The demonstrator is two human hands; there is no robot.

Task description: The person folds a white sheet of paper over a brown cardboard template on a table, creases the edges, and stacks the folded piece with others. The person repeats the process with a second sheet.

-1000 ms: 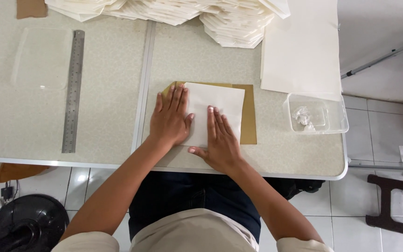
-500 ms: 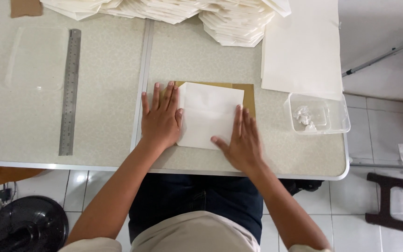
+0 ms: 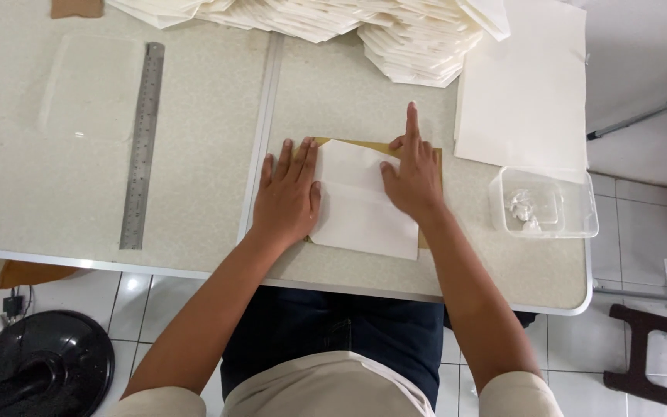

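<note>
At the near edge of the table [image 3: 194,162], a folded white paper [image 3: 360,205] is pressed flat on a brown card [image 3: 431,158]. The left hand [image 3: 287,197] is laid open on its left edge; the right hand [image 3: 413,174] is spread on its right side, forefinger extended. Further right, a clear plastic box [image 3: 543,203] is seen. Beyond, a steel ruler [image 3: 143,143] and stacked white papers [image 3: 349,23] are set.

Your folded white paper [image 3: 364,205] lies flat on a brown card [image 3: 432,158] near the table's front edge, 1 flap creased across it, top-left corner angled, pressed under both your hands.
</note>
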